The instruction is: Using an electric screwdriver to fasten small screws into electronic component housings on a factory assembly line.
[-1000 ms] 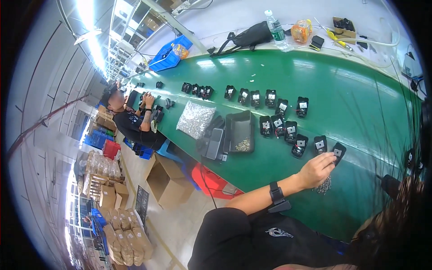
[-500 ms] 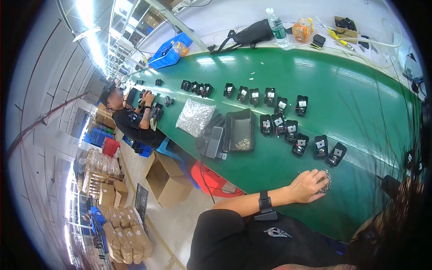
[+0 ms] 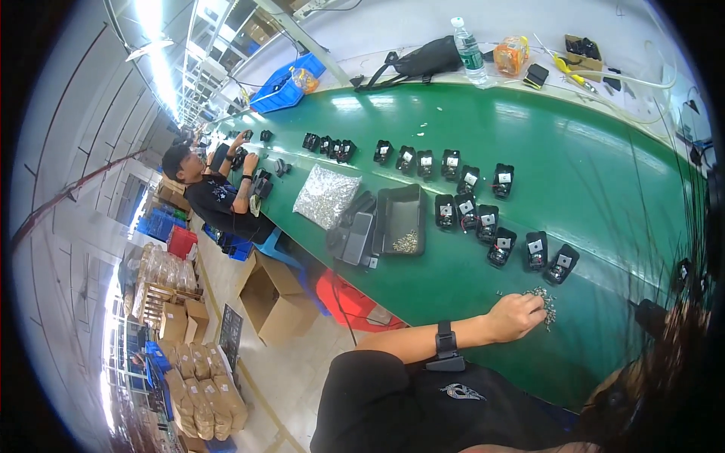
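As the left hand (image 3: pixel 516 317) curls at metal pieces (image 3: pixel 550 308), the right hand is unseen.
I cannot tell if it grips one; black housings (image 3: pixel 562 264) lie beyond it.

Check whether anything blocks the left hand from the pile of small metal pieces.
Nothing visible does: the left hand is right at the pile of small metal pieces, partly hiding it. The nearest black housing sits beyond the pile.

No readable text; green label (image 3: pixel 473 61) on a bottle (image 3: pixel 463 38)
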Motion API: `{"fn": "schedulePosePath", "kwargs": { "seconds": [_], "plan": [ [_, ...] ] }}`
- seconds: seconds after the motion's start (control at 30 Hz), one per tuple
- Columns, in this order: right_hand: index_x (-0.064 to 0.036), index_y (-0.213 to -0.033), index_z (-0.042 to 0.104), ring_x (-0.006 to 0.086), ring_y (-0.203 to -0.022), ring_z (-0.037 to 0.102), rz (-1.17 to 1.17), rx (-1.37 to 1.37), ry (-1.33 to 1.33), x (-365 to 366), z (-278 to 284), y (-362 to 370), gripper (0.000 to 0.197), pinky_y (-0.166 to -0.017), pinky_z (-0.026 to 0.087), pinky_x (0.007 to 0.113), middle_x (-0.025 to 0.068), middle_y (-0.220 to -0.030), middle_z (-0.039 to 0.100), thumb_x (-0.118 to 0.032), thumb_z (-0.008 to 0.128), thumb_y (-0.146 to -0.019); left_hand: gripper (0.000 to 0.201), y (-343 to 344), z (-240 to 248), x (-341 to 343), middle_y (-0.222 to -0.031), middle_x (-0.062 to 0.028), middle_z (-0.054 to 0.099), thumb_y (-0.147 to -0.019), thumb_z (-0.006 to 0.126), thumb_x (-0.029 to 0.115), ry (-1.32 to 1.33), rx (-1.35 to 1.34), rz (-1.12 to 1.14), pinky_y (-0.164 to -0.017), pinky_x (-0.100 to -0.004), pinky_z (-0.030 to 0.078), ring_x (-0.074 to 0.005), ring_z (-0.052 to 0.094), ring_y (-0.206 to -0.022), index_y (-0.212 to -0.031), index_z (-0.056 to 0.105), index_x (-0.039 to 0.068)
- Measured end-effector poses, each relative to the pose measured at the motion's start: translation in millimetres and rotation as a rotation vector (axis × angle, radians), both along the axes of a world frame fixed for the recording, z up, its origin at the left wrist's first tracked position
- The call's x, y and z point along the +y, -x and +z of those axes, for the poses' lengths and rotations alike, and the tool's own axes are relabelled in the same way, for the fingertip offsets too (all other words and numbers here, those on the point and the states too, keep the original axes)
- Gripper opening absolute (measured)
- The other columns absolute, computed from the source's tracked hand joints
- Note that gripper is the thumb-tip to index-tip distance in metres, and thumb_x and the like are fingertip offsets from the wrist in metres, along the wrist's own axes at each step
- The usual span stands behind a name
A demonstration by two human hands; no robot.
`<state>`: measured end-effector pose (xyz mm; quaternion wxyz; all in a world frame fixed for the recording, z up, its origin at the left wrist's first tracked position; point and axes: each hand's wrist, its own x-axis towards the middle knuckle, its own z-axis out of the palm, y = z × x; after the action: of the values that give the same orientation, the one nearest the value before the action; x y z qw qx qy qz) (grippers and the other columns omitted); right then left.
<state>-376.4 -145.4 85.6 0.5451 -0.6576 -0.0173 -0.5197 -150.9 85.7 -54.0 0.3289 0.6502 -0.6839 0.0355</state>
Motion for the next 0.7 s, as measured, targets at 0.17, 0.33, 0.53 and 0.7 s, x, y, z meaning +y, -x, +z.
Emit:
{"fn": "schedulePosePath", "kwargs": {
  "seconds": [0.17, 0.33, 0.53, 0.7],
  "plan": [
    [-0.0051, -0.103, 0.042, 0.0144, -0.063, 0.043, -0.021, -0.042, -0.062, 9.4, 6.5, -9.6, 0.036, -0.068, 0.034, 0.031, 0.0060, -0.073, 0.046, -0.005, 0.058, -0.072, 0.013, -5.0, 5.3, -6.4, -0.085, -0.0036, 0.061, -0.079, 0.066, 0.011, 0.056, 0.099, 0.021, -0.060, -0.0325, 0.050, -0.0197, 0.063, -0.072, -0.092, 0.065, 0.007],
    [-0.0057, -0.100, 0.043, 0.0154, -0.065, 0.047, -0.211, -0.015, -0.137, 40.7, 23.9, -17.3, 0.036, -0.067, 0.038, 0.031, 0.0054, -0.074, 0.048, -0.006, 0.065, -0.072, 0.017, -1.9, 21.6, -16.7, -0.092, -0.0059, 0.069, -0.079, 0.070, 0.014, 0.027, 0.124, 0.007, -0.064, -0.0321, 0.054, -0.0223, 0.067, -0.076, -0.095, 0.069, 0.009],
    [-0.0031, -0.102, 0.056, 0.0081, -0.066, 0.056, 0.046, 0.001, -0.298, 66.5, -8.3, -90.8, 0.037, -0.057, 0.043, 0.022, 0.0043, -0.080, 0.059, 0.009, 0.073, -0.072, 0.012, -33.7, 11.3, 10.2, -0.088, -0.0077, 0.070, -0.076, 0.072, 0.005, 0.059, 0.108, 0.086, -0.057, -0.0324, 0.053, -0.0233, 0.067, -0.067, -0.087, 0.069, 0.008],
    [-0.0008, -0.101, 0.057, 0.0067, -0.065, 0.055, -0.098, 0.018, -0.325, 88.7, 6.7, -76.6, 0.034, -0.056, 0.042, 0.022, 0.0036, -0.075, 0.060, 0.007, 0.074, -0.072, 0.009, -24.9, 15.0, 0.4, -0.086, -0.0071, 0.067, -0.087, 0.065, 0.009, 0.002, 0.426, -0.042, -0.054, -0.0269, 0.048, -0.0126, 0.058, -0.061, -0.095, 0.065, 0.005]
  ]
}}
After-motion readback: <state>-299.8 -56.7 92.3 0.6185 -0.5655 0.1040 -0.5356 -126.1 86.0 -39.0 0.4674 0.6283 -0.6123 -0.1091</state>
